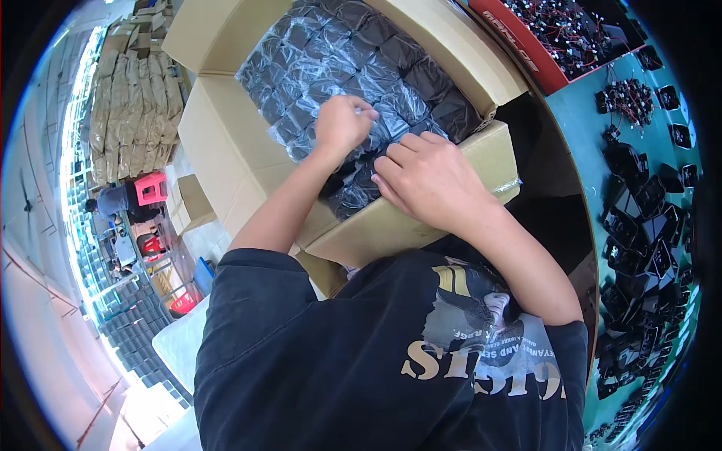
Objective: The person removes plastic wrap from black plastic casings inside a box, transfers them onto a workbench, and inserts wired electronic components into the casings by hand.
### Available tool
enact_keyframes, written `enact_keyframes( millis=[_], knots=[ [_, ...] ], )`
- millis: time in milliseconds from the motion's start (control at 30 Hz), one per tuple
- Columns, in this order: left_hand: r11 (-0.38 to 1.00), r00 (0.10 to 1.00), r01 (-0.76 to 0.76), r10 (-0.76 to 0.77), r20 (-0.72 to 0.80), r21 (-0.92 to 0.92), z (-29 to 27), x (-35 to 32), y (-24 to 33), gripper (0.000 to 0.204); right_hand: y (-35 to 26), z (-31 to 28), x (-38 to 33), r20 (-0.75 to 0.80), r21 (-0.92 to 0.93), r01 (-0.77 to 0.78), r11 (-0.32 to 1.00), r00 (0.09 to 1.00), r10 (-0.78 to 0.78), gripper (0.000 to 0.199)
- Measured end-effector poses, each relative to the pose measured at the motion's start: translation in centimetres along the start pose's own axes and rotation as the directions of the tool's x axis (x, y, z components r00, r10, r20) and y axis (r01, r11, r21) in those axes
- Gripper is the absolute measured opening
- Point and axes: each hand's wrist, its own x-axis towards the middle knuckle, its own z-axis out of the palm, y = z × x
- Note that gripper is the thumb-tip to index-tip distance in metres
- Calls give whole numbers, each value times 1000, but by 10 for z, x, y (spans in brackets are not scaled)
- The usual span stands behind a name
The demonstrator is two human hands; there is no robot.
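An open brown cardboard carton (222,135) sits at twelve o'clock, holding dark, block-shaped pieces in clear plastic film (297,75) — rows packed tightly, presumably to stop them shifting. Its flaps splay outward, leaving the mouth free for both hands. Toward twelve o'clock, the left hand (344,129) curls its fingers over the film; at one o'clock, the right hand (429,177) bends over the carton's near edge, perhaps steadying it — whether either grips anything, I cannot tell.

Black parts (623,164) on green table (583,128)
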Motion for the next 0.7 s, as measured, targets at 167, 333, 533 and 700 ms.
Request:
enact_keyframes(
  millis=[167,333,533,700],
  knots=[
    [931,918,-272,176,-354,-242,17,1,-18,21,-1,-3,-1,-8,-4,-2,1000,1000,2,17],
    [821,967,-170,31,-255,-545,5,8,1,19,0,-2,-2,6,-19,-7,1000,1000,7,18],
    [992,998,-52,48,-36,-111,-16,21,40,8,0,1,-3,-22,-8,0,1000,1000,0,18],
    [979,978,-180,168,-125,-95,6,26,32,11,0,1,-4,-27,-17,-6,1000,1000,6,18]
  ],
)
